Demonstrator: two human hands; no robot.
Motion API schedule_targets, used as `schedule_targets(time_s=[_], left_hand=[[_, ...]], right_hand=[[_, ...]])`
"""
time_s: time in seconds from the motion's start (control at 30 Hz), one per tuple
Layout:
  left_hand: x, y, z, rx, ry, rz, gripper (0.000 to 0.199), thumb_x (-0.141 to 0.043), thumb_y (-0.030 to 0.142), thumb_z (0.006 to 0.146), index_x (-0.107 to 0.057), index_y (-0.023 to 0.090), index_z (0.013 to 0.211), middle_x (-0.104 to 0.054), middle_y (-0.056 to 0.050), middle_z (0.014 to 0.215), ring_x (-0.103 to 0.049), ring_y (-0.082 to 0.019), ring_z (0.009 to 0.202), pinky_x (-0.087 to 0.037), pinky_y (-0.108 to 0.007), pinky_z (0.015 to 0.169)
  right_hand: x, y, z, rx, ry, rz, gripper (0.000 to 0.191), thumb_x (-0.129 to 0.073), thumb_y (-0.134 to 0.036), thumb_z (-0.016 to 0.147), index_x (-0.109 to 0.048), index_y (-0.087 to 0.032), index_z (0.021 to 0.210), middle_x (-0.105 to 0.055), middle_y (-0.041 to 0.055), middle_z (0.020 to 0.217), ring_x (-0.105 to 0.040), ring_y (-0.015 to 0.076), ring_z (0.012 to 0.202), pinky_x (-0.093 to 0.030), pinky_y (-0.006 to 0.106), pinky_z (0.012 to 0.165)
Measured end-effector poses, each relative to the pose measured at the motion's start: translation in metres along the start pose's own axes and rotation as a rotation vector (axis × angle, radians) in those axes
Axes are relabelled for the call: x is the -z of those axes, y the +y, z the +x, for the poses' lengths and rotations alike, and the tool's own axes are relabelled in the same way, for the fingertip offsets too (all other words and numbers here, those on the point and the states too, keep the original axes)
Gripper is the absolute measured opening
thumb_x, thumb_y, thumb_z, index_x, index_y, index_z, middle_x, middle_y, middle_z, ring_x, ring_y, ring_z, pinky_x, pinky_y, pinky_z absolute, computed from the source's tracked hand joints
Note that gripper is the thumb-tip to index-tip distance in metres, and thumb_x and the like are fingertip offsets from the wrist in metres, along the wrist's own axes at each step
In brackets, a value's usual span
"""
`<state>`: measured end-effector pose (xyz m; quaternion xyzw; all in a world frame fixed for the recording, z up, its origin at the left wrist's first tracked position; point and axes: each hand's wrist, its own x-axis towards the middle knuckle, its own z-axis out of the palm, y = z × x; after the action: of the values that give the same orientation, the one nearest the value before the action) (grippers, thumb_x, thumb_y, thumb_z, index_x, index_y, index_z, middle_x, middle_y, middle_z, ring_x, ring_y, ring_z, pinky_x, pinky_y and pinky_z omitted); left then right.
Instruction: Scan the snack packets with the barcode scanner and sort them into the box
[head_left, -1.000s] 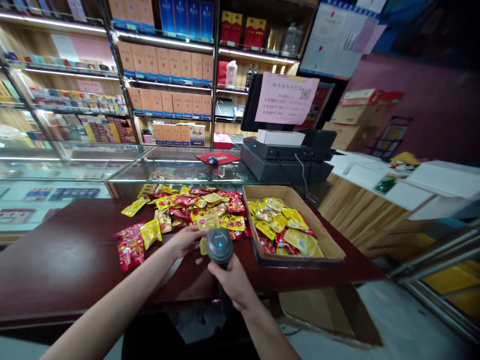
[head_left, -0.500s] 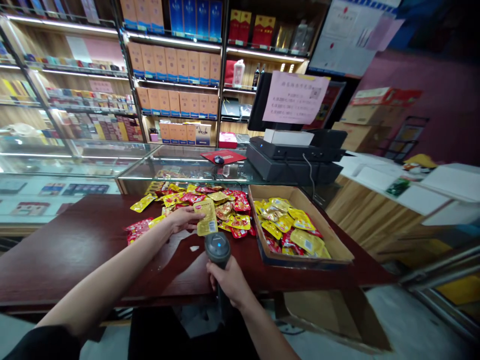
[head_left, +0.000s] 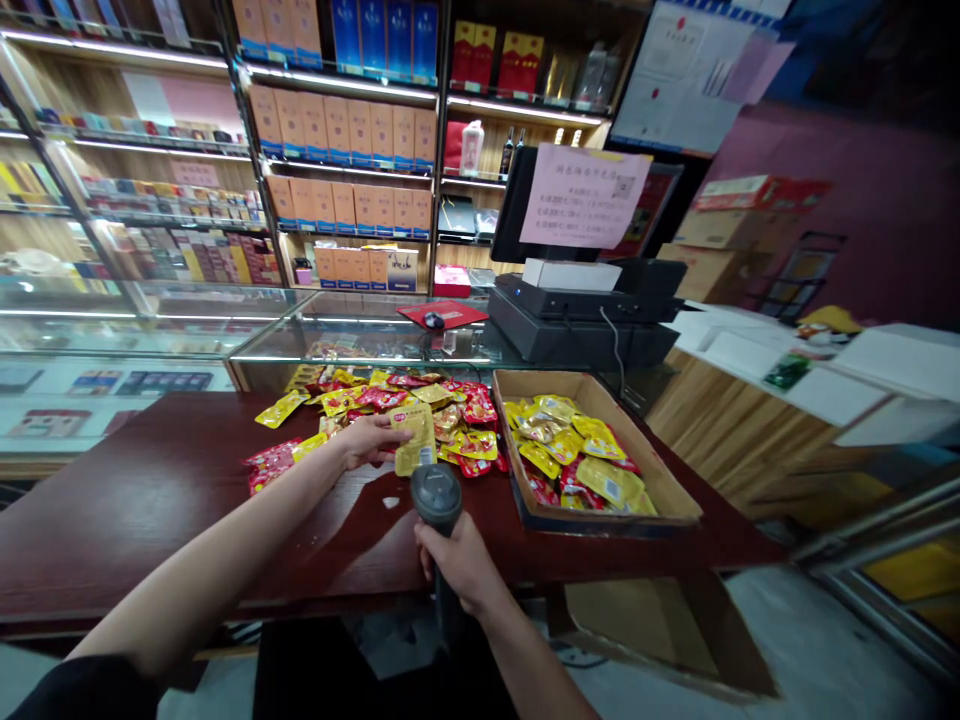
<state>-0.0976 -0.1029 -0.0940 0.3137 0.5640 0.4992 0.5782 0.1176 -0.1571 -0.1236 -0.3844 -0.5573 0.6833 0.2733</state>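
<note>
My left hand pinches a flat yellow snack packet by its left edge, its printed side and barcode facing me. Wrapped round the handle of a dark barcode scanner is my right hand. The scanner's head points at the packet and overlaps its lower right corner. Behind the held packet lies a heap of red and yellow snack packets on the brown table. More packets of this kind fill an open cardboard tray to the right.
Beyond the table stand a glass display counter, a mouse on a red mat and a cash register with a monitor. An open cardboard box sits below the table's right front edge. Lit shelves hold boxed goods behind.
A small blue light on top of the scanner has gone out. Both hands keep their hold, and the packet stays nearly in place. The whole view has shifted slightly.
</note>
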Motion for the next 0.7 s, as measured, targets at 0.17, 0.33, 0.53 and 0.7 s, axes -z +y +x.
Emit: schedule_targets(time_s=[0.17, 0.33, 0.53, 0.7], left_hand=[[-0.006, 0.004, -0.009, 0.044, -0.047, -0.018, 0.044, -0.083, 0.021, 0.055, -0.066, 0.016, 0.095, -0.069, -0.010, 0.100, -0.065, -0.021, 0.087, -0.056, -0.033, 0.071], [-0.015, 0.005, -0.017, 0.094, -0.174, -0.009, 0.036, -0.078, 0.022, 0.063, -0.065, 0.015, 0.096, -0.070, -0.009, 0.096, -0.066, -0.018, 0.080, -0.054, -0.032, 0.075], [-0.053, 0.032, -0.018, 0.206, -0.290, -0.090, 0.033, -0.064, 0.035, 0.078, -0.060, 0.013, 0.104, -0.067, -0.013, 0.101, -0.067, -0.019, 0.081, -0.052, -0.032, 0.077], [-0.103, 0.067, 0.002, 0.274, -0.364, -0.238, 0.055, -0.043, 0.054, 0.085, -0.053, 0.007, 0.111, -0.065, -0.019, 0.102, -0.065, -0.025, 0.091, -0.050, -0.037, 0.082]], right_hand=[[0.006, -0.010, -0.001, 0.132, 0.147, 0.067, 0.012, -0.061, -0.020, 0.061, -0.060, -0.015, 0.071, -0.063, -0.0004, 0.062, -0.053, 0.0109, 0.054, -0.042, 0.023, 0.054], [0.028, -0.039, 0.010, 0.100, 0.199, 0.261, 0.023, -0.067, -0.016, 0.055, -0.065, -0.016, 0.078, -0.067, 0.0000, 0.075, -0.059, 0.0145, 0.073, -0.045, 0.025, 0.072], [0.072, -0.085, 0.026, -0.072, 0.043, 0.520, 0.022, -0.067, -0.011, 0.054, -0.062, -0.015, 0.075, -0.064, 0.0014, 0.070, -0.060, 0.0135, 0.066, -0.050, 0.028, 0.070], [0.124, -0.117, 0.030, -0.119, 0.049, 0.547, 0.016, -0.060, -0.008, 0.060, -0.062, -0.014, 0.075, -0.060, -0.0003, 0.062, -0.055, 0.0093, 0.056, -0.050, 0.022, 0.060]])
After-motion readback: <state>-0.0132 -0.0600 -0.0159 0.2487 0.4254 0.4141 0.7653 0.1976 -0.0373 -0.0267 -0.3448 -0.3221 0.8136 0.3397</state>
